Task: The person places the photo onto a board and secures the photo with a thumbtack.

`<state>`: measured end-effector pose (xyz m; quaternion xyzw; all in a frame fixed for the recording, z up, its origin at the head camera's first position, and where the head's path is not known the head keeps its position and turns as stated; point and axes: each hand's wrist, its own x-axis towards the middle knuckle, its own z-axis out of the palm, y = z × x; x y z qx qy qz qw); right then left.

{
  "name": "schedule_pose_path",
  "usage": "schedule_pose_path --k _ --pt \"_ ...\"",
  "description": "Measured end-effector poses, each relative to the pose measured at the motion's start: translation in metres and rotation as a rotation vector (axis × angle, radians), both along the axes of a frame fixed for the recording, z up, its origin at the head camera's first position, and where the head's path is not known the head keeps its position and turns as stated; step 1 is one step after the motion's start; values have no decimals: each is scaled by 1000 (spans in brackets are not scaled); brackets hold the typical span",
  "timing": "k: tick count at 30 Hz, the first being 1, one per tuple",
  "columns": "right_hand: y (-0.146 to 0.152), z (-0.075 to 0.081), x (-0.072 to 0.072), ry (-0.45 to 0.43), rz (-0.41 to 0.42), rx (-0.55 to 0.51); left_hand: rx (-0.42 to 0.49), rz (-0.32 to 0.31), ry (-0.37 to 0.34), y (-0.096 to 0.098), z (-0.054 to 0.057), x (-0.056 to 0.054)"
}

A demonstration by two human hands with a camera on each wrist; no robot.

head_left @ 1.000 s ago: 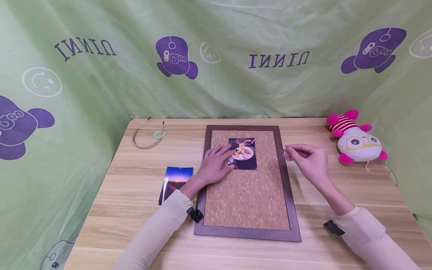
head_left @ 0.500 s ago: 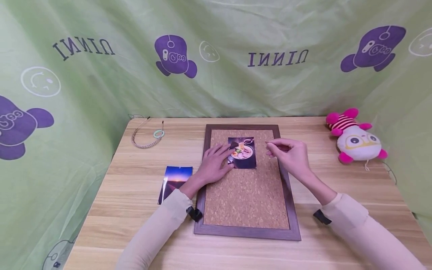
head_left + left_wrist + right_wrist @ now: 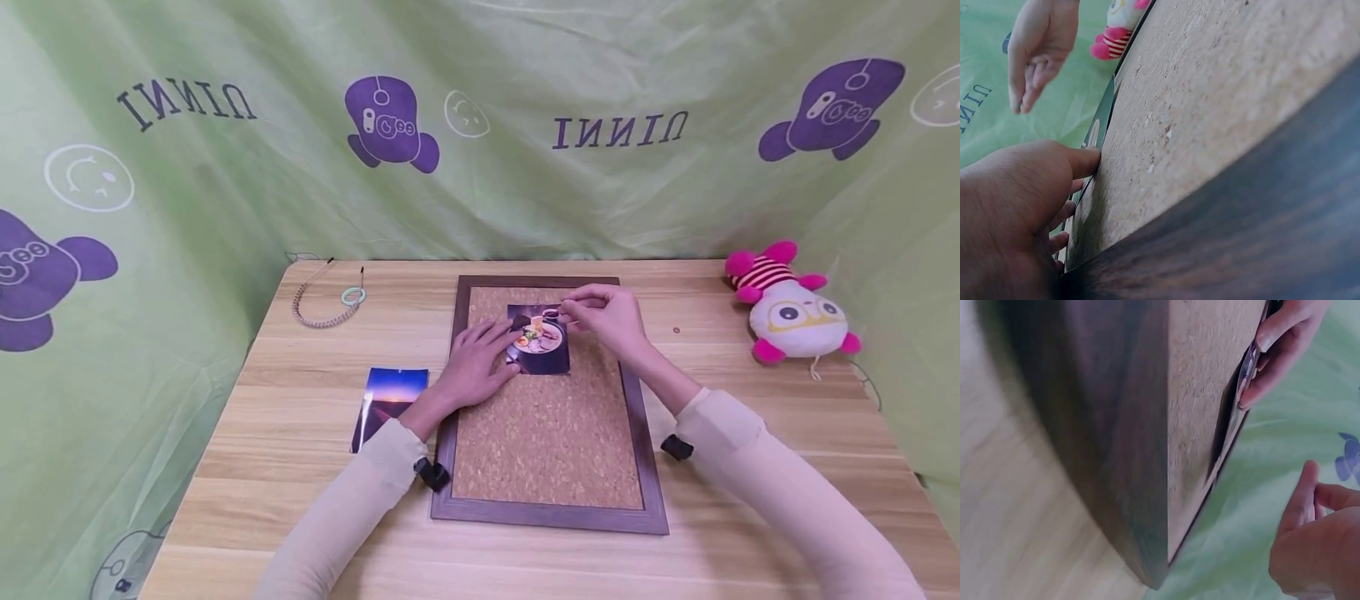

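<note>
My left hand (image 3: 474,367) lies with fingers spread over the left edge of a photo of a noodle bowl (image 3: 551,362), pressing it against the cork board (image 3: 547,442). In the left wrist view its thumb rests at the photo's edge. At the photo's upper right corner is my right hand (image 3: 611,321), thumb and forefinger pinched together on a tiny thumbtack that its fingertips mostly hide. The right wrist view has this pinching hand close over the board, apart from the left hand at the photo. A dark wooden frame (image 3: 551,516) surrounds the cork.
Left of the board lies a sunset photo (image 3: 397,387), partly under my left forearm. Farther back are a beaded headband (image 3: 318,323) and a mint-green ring (image 3: 353,297). A small copper-coloured disc (image 3: 677,330) and a plush toy (image 3: 797,321) lie to the right.
My right hand has moved left from beyond the board's right edge to the photo's upper right corner, uncovering the small disc on the table. My left hand and the photo stay put.
</note>
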<state>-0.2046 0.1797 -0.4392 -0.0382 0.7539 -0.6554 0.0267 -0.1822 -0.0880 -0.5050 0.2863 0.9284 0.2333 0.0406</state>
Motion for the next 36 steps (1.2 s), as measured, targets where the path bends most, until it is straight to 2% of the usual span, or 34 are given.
schedule_pose_path --k 5,10,15,18,23,31,36 --pt "-7 -7 -17 -162 46 -102 -4 0 -5 1 2 0" --pt "-14 -14 -32 -259 15 -149 -15 0 -6 1 0 0" --pt "-21 -18 -43 -341 32 -143 -11 -6 -5 1 1 0" --pt "-26 -20 -48 -347 49 -101 -11 -8 -1 1 1 0" --pt "-32 -26 -55 -318 76 35 -20 -6 5 0 -1 0" --pt "-33 -33 -61 -300 53 195 -28 -2 -2 0 -2 -1" --pt "-34 -35 -62 -300 31 253 -26 -2 5 0 -3 -2"
